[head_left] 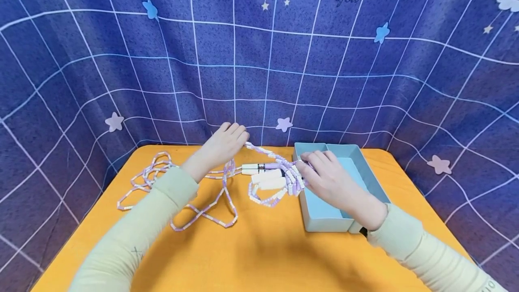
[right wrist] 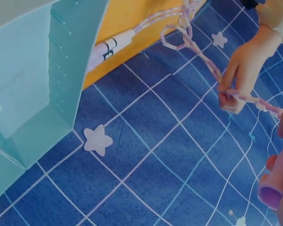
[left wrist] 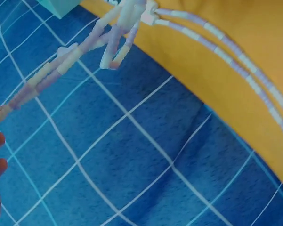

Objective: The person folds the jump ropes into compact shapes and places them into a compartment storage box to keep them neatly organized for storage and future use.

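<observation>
A bundled beaded jump rope [head_left: 293,177], purple and white, is held above the table in my right hand [head_left: 330,181]. Its pale handles [head_left: 268,178] stick out to the left of the bundle. At the right edge of the right wrist view, a purple hollow handle end [right wrist: 271,194] shows under the right fingers. My left hand [head_left: 223,145] pinches a doubled stretch of the beaded cord [left wrist: 61,66], drawn out to the upper left of the bundle. Another beaded jump rope [head_left: 202,213] lies loosely looped on the table, with a white-and-purple handle [right wrist: 110,49] behind the bundle.
A light blue divided box [head_left: 324,224] stands at the right of the orange-covered table [head_left: 251,256], partly behind my right hand. More loops of beaded cord [head_left: 139,186] lie at the table's left. A blue star-patterned curtain [head_left: 251,75] hangs behind the table.
</observation>
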A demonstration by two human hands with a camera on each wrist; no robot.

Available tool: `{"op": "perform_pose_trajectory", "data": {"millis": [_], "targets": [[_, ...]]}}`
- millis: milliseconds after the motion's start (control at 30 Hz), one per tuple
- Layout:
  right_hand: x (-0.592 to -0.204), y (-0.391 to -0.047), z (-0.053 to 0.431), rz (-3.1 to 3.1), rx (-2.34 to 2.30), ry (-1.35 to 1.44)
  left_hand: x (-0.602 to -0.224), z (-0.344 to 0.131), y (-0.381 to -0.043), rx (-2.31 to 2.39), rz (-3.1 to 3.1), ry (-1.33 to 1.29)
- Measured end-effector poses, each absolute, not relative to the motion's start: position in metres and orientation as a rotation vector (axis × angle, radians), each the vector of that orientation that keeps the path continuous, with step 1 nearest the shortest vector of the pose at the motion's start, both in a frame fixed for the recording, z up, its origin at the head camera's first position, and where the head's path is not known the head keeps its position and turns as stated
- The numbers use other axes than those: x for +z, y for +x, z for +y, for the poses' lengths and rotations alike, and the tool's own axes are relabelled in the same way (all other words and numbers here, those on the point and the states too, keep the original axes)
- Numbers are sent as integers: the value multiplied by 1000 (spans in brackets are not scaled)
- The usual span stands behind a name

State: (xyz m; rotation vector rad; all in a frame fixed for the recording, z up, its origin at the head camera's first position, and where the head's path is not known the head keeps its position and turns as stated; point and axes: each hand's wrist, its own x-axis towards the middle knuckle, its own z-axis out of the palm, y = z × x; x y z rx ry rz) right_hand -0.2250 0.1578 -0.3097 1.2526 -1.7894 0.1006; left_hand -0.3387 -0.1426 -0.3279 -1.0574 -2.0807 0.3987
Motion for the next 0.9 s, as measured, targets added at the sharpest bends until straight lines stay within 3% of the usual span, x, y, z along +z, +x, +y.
{"op": "perform_pose_trajectory", "data": {"millis": [900], "targets": [[-293, -230, 157, -1888, 197, 1020, -397, -130, -302, 375, -2180, -1112]]}}
